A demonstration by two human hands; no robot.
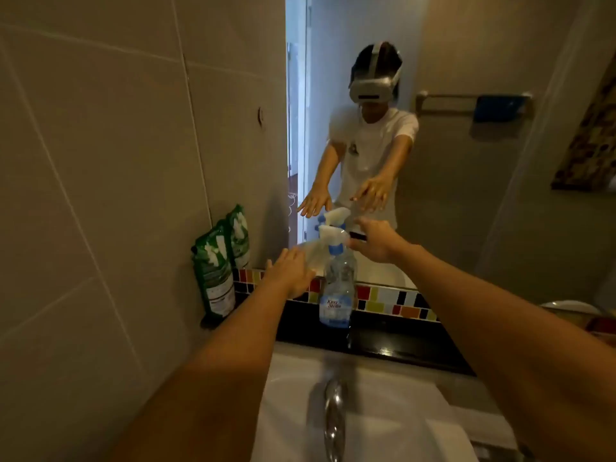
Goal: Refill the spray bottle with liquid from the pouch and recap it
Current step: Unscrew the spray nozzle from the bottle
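The spray bottle (337, 288) stands upright at the table's (393, 338) rear edge against the mirror, between both hands. The left hand (291, 271) and right hand (375, 241) hover spread, empty, flanking its white trigger head. The blue label's writing is illegible; the green pouch (215, 281) leans at the left wall corner.

Bottle label: on the clear plastic spray bottle with the blue collar and white trigger head (337, 288) we make out dark script on its pale blue label, perhaps "King Stella", though we cannot be sure.
Bottle small print: too blurred for us to read.
Pouch print: the green and white refill pouch (215, 276) carries white marks and a pale panel; we can read none.
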